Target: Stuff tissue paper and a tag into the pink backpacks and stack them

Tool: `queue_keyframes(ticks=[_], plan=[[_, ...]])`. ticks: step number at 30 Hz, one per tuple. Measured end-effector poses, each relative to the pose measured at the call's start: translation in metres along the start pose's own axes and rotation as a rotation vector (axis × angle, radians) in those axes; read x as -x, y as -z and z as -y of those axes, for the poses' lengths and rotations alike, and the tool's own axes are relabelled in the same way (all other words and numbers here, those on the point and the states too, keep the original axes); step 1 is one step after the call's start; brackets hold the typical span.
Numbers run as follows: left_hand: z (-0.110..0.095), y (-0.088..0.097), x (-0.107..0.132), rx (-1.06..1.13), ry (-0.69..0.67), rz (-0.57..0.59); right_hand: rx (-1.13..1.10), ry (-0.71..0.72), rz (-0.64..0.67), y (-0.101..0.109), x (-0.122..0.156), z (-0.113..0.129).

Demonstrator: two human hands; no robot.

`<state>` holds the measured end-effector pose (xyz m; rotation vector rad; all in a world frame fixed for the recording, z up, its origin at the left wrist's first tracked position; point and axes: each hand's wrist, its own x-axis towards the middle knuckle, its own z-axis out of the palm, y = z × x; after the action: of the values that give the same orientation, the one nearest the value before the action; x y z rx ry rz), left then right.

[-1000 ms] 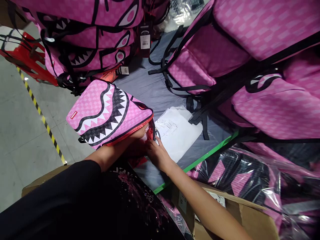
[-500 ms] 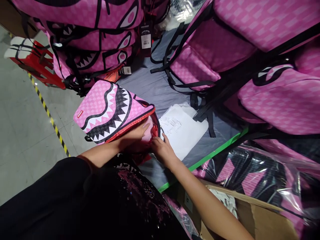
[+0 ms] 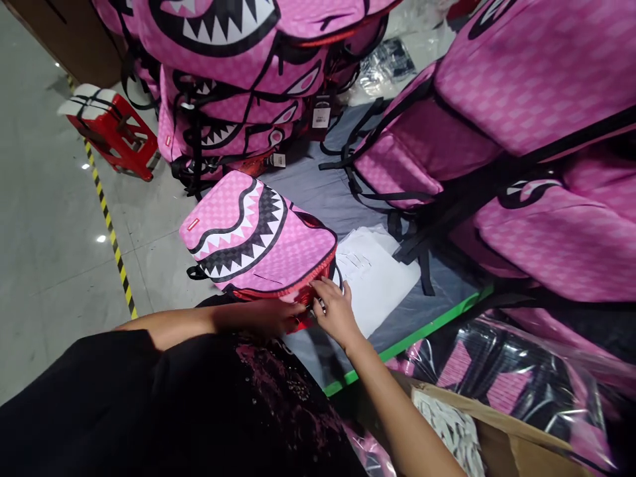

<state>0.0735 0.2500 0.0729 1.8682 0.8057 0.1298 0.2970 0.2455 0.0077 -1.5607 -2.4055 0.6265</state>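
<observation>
two hands on the zip edge of one pink backpack

the shark-mouth backpack lies face up on the near left corner of the grey table, with its red-trimmed open edge towards the person. the left hand sits low against that edge from below; its grip is hidden, so i cannot tell whether it's clenched. the right hand has its fingertips bent onto the red trim at the corner, which looks like a light pinch. whether it's on a zip pull is too small to tell. white sheets lie just beside it.

handling, my read: soft fabric shell, probably light and floppy, and it'll sag if lifted by one corner. the printed face looks smooth and a bit slick. best holds are the stitched zip seam or the black straps at the far side, one hand under the body.

stacked pink backpacks behind, more on the right.
</observation>
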Motion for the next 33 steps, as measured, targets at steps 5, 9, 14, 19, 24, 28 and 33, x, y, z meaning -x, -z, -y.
queue_keyframes(ticks=[5,9,14,19,24,28,33], plan=[[0.012,0.022,0.054,-0.027,0.150,-0.312,-0.336,-0.231,-0.182,-0.017,-0.002,0.048],[0.057,0.061,0.072,-0.422,0.406,-0.680,-0.315,-0.569,-0.653,-0.017,0.025,0.080],[0.101,0.109,0.083,-0.646,0.602,-0.733,0.130,-0.207,-0.143,-0.027,0.029,0.128],[0.130,0.146,0.096,-0.675,0.630,-0.590,0.461,-0.595,0.179,-0.046,-0.005,0.160],[0.158,0.166,0.114,-0.688,0.544,-0.465,0.380,-0.826,0.169,-0.068,-0.029,0.180],[0.151,0.141,0.080,-0.574,0.049,-0.205,0.242,-0.985,-0.042,-0.086,-0.050,0.189],[0.122,0.084,-0.003,-0.452,-0.269,0.100,0.075,-1.058,-0.481,-0.108,-0.070,0.192]])
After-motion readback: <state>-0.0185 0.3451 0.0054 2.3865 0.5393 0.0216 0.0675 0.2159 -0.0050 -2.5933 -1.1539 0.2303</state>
